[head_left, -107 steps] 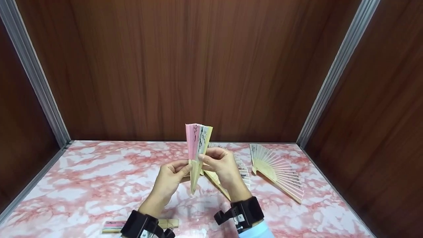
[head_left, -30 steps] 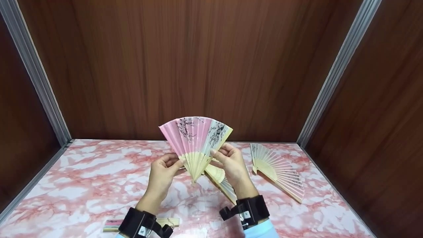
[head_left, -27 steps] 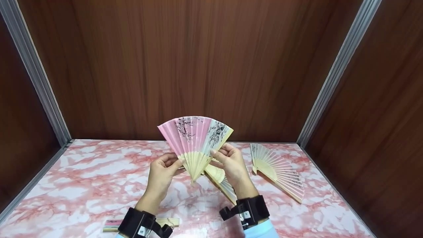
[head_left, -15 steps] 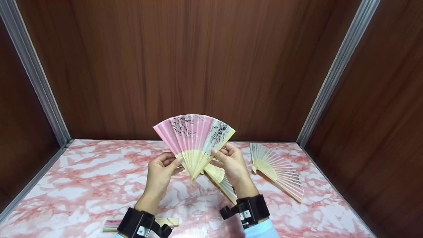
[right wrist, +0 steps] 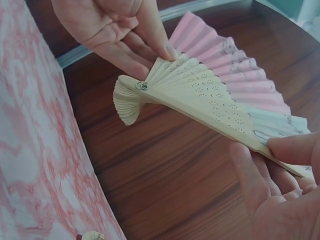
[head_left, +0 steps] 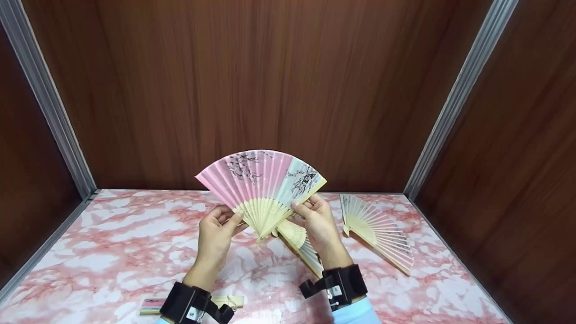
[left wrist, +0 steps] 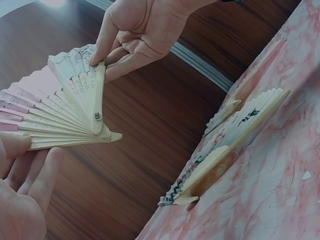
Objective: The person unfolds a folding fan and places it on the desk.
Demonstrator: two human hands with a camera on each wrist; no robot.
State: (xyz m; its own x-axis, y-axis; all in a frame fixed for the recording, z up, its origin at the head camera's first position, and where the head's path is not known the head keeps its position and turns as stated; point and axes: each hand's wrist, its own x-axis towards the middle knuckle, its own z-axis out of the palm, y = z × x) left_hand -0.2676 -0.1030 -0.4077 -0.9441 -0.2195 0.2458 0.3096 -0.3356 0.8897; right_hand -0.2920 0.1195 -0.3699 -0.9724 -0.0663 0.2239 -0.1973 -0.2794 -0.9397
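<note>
A pink and pale blue folding fan [head_left: 256, 180] with black branch prints is held up above the table, spread into a wide arc. My left hand [head_left: 216, 231] pinches its left outer rib between thumb and fingers. On the other side, my right hand [head_left: 319, 225] pinches the yellowish right guard rib. The pierced pale ribs [right wrist: 210, 95] meet at a small metal pivot at the bottom, which shows in both wrist views. Partly hidden behind my right hand, a second spread fan [head_left: 294, 238] lies on the table.
A third fan [head_left: 375, 234] lies spread at the right of the table. Near the front, a folded fan [head_left: 150, 306] is partly covered by my left wrist strap. The marbled pink table [head_left: 126, 252] meets brown wooden panels [head_left: 252, 90] at the back and sides.
The held fan has gone from nearly folded to widely spread. My left hand has moved left with its outer rib, and my right hand has shifted slightly right.
</note>
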